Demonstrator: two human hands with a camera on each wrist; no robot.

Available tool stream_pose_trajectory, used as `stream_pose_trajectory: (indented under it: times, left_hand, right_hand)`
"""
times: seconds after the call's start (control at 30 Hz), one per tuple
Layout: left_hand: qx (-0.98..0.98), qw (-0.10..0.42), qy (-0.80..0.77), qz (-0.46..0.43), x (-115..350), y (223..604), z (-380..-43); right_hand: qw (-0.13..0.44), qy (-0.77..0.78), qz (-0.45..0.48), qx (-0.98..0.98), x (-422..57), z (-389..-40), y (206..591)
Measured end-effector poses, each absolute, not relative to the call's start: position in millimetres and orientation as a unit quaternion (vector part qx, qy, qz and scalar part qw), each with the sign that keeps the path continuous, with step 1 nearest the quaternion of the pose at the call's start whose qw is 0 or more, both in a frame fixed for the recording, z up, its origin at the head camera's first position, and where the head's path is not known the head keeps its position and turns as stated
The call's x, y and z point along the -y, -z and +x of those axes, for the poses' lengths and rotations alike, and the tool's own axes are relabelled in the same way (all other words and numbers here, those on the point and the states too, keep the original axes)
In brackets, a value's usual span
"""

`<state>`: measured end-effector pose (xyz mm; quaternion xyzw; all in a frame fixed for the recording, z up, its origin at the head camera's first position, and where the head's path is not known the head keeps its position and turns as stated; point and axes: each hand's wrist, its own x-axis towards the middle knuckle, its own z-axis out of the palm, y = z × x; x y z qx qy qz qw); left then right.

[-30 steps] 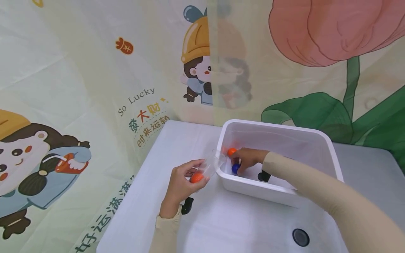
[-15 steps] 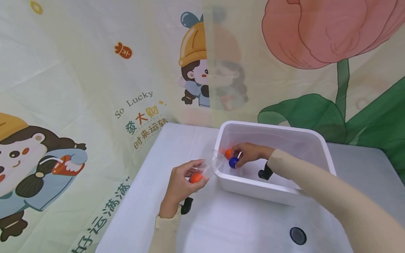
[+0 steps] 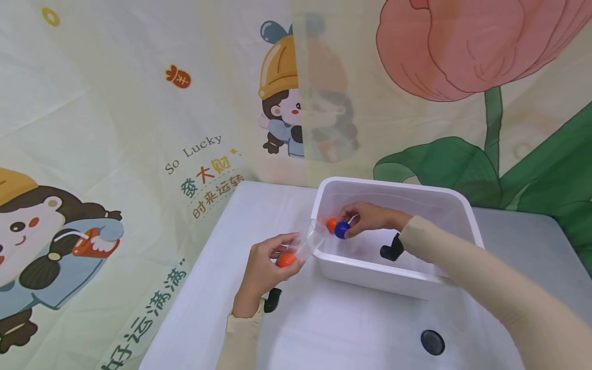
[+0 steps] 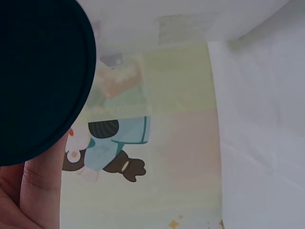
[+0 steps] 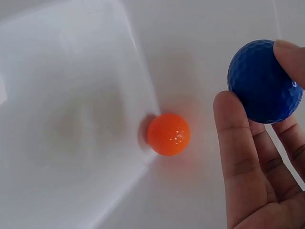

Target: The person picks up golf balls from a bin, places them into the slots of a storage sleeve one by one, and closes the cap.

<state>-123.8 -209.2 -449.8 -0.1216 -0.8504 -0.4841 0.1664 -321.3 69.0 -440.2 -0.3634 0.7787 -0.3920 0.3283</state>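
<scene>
Plain beige long sleeves (image 3: 485,290) run down to the wrists, the left cuff (image 3: 245,324) slightly creased, with a small rounded black device (image 3: 273,300) at the left wrist, a second black device (image 3: 392,249) at the right, and both hands (image 3: 260,264) bare.

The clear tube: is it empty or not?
Not empty: in the head view, an orange ball shows inside the clear tube held by the left hand.

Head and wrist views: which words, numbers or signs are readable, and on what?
"So Lucky": pale printed fabric backdrop.
"發大财": same backdrop.
"时来运转": same backdrop.
"好运满满”": same backdrop.
Red printed pouch: sign, too small to read.
Dimpled blue ball: mark mostly hidden, unreadable.
</scene>
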Motion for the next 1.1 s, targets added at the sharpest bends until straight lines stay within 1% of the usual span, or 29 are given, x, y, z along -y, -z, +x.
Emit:
stream_pose_trajectory:
  times: [0.33,0.73,1.1]
  left_hand:
    - [0.85,0.167,0.485,-0.123,210,449,-122]
    - [0.853,0.176,0.475,-0.125,207,448,-124]
    - [0.854,0.174,0.474,-0.128,203,447,-126]
  right_hand:
    - [0.313,0.411,-0.344,-0.784,-74,-318,428]
    - [0.277,0.418,-0.359,-0.787,-77,-311,410]
    - [0.268,0.432,-0.367,-0.779,-83,-305,396]
